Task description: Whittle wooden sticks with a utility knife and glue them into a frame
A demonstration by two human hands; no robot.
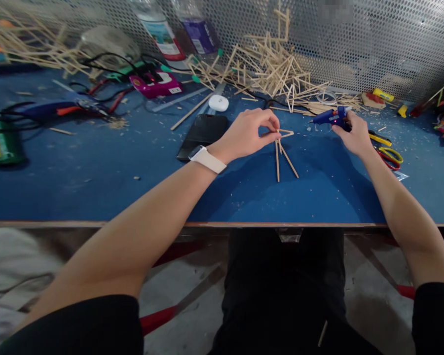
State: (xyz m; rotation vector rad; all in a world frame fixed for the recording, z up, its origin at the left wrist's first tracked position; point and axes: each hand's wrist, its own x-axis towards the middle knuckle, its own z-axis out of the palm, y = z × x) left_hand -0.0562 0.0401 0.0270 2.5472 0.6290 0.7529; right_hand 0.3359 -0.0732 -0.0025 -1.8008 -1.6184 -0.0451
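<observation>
My left hand (252, 129) pinches a small frame of thin wooden sticks (288, 133) between thumb and fingers, just above the blue tabletop. Two of its sticks point down toward me and spread apart; a narrow V sticks out to the right. The joint at the fingertips is partly hidden. To the right, my right hand (356, 133) is closed around a blue hot glue gun (331, 117). The gun's nozzle points left, toward the stick frame, with a gap between them. A small red light glows on its body.
Behind lie a heap of stick pieces (277, 66) and a magenta box (157, 85) with cables. A black phone (203, 133) and white earbud case (218, 102) sit left of my left hand. Scissors (391, 157) and a yellow cutter (380, 138) lie by my right wrist.
</observation>
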